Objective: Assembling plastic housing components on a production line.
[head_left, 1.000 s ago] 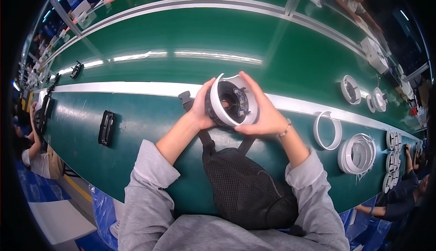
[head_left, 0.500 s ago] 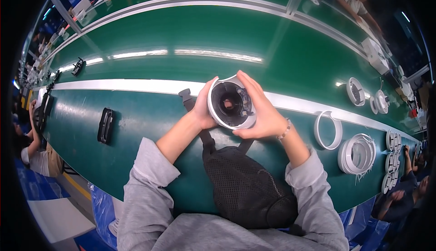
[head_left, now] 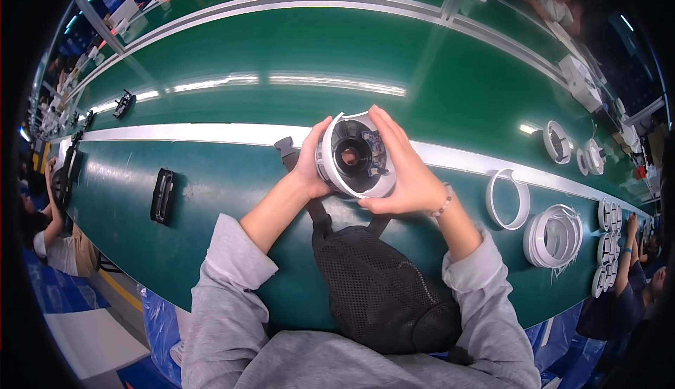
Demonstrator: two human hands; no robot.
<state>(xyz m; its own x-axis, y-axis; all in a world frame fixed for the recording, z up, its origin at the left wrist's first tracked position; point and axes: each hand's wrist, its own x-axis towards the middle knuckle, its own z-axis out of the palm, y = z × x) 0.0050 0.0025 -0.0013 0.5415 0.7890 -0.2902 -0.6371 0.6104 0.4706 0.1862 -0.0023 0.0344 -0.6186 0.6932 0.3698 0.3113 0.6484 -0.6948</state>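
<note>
Between my two hands is a round white housing (head_left: 383,186) with a black interior, a dark central opening and a small circuit board along its right inner side. My left hand (head_left: 309,171) is closed around its left wall, the fingers partly hidden behind it. On the other side, my right hand (head_left: 410,176) grips the wall with the thumb low at the front and the fingers along the upper right. The housing is held above the green worktable (head_left: 232,178), its open face tilted toward me.
A black mesh bag (head_left: 387,287) with a strap lies close in front of me. Left stands a black elongated part (head_left: 163,195). To the right are a white ring (head_left: 508,202), a ring stack (head_left: 538,245) and several round white parts (head_left: 605,248). Beyond the white strip, a green surface carries white housings (head_left: 557,143).
The housing has turned slightly in my hands, showing more of its left outer wall. Parts on the far green surface have shifted slightly right. A co-worker's arm at the right has moved.
</note>
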